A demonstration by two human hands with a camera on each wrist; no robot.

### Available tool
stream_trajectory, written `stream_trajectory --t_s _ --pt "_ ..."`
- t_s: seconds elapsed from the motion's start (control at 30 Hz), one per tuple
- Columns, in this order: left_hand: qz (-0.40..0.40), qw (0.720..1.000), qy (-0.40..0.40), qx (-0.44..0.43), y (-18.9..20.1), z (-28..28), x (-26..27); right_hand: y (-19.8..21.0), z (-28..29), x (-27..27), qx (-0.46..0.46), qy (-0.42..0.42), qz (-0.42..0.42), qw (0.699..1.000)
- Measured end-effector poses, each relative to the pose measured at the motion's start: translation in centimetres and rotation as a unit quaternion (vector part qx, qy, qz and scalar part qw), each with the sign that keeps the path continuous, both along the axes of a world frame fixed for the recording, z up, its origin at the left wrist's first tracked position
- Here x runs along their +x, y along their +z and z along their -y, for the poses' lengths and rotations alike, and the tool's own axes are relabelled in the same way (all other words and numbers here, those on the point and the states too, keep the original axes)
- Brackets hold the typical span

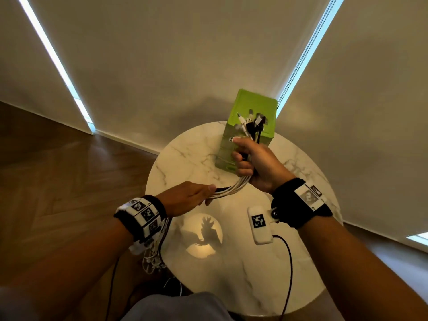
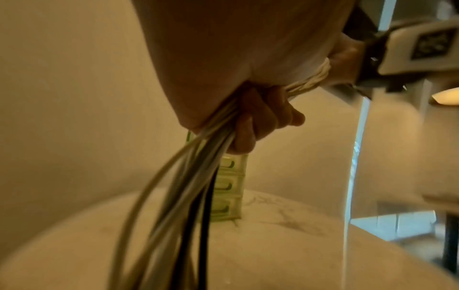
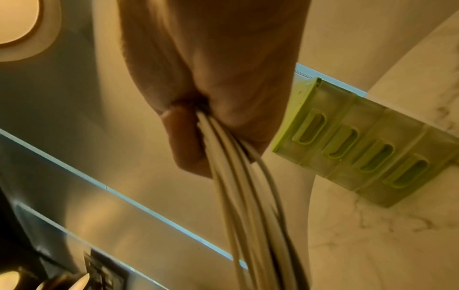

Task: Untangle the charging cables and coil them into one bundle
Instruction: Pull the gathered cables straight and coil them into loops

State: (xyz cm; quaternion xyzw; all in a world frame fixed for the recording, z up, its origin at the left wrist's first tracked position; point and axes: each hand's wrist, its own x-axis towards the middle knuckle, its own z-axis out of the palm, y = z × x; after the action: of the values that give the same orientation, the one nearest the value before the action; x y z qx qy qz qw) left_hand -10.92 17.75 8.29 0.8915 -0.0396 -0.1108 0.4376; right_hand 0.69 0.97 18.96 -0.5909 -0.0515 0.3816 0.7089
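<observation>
both hands (image 1: 257,163) grip cables (image 1: 234,188) before green drawer box (image 1: 247,126).

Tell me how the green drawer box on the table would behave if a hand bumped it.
The green drawer box stands tall on a narrow base on the marble table, so it would probably tip rather than slide. It looks like thin plastic, likely light. The polished tabletop may also let it skid. The right hand holding the cables is closest to it.
</observation>
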Motion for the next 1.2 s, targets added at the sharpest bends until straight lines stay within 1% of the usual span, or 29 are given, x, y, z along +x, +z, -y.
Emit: stream_trajectory --t_s 0.07,0.17,0.23,0.33,0.4,0.47,0.5,0.57,0.63,0.73,0.83,0.9,0.93,1.0,1.07,1.1,1.13,1.17,1.2 --pt "0.041 0.992 -0.042 0.113 0.8 -1.0 0.5 -0.5 0.2 -0.6 -0.042 0.028 0.031 0.998" --pt "0.118 0.966 -0.076 0.216 2.3 -1.8 1.4 -1.8 0.5 -0.8 -0.081 0.084 0.049 0.992" --pt "0.169 0.951 -0.089 0.244 3.5 -1.8 1.8 -2.3 0.8 -0.7 -0.106 0.104 0.029 0.988" --pt "0.239 0.936 -0.091 0.244 4.9 -1.8 2.2 -2.7 1.0 -1.4 -0.114 0.14 -0.022 0.983" --pt "0.255 0.926 -0.089 0.263 5.5 -1.5 2.6 -2.9 1.1 -2.4 -0.093 0.183 -0.052 0.977" --pt "0.239 0.927 -0.082 0.276 5.9 -1.1 3.2 -3.1 1.3 -3.1 -0.077 0.202 -0.061 0.974" --pt "0.222 0.935 -0.071 0.269 6.0 -1.0 3.3 -3.2 1.4 -3.3 -0.076 0.197 -0.055 0.976" --pt "0.188 0.956 -0.044 0.222 6.1 -0.7 3.5 -3.5 1.6 -3.4 -0.077 0.186 -0.025 0.979" --pt "0.164 0.971 -0.033 0.174 6.1 -0.1 3.6 -3.8 2.0 -3.7 -0.08 0.197 -0.006 0.977" --pt "0.136 0.984 -0.014 0.118 5.8 0.7 4.0 -4.0 2.6 -3.9 -0.075 0.207 -0.011 0.975" --pt "0.114 0.992 0.019 0.047 5.4 0.7 4.0 -4.4 3.4 -3.4 -0.071 0.187 0.012 0.98" --pt "0.112 0.993 0.042 0.002 4.6 0.2 3.5 -4.6 3.9 -3.0 -0.068 0.15 0.006 0.986" --pt "0.117 0.992 0.053 -0.006 4.2 0.0 3.2 -4.7 4.2 -2.7 -0.06 0.126 -0.001 0.99" --pt "0.122 0.989 0.074 0.031 3.0 -0.3 2.7 -4.4 4.5 -2.0 -0.035 0.08 -0.006 0.996" --pt "0.097 0.989 0.092 0.065 1.9 -0.1 2.6 -3.8 4.7 -1.5 -0.022 0.043 0.01 0.999" --pt "0.079 0.99 0.105 0.046 1.7 0.2 2.7 -3.6 4.7 -1.2 -0.024 0.034 0.029 0.999" --pt "0.062 0.99 0.126 -0.002 1.6 0.5 2.9 -3.4 4.7 -1.1 -0.031 0.034 0.056 0.997" --pt "0.048 0.984 0.157 -0.068 1.8 0.9 3.3 -3.4 4.6 -1.1 -0.04 0.039 0.089 0.994" --pt "0.035 0.971 0.191 -0.142 2.2 1.3 3.7 -3.4 4.5 -1.2 -0.045 0.045 0.121 0.991"
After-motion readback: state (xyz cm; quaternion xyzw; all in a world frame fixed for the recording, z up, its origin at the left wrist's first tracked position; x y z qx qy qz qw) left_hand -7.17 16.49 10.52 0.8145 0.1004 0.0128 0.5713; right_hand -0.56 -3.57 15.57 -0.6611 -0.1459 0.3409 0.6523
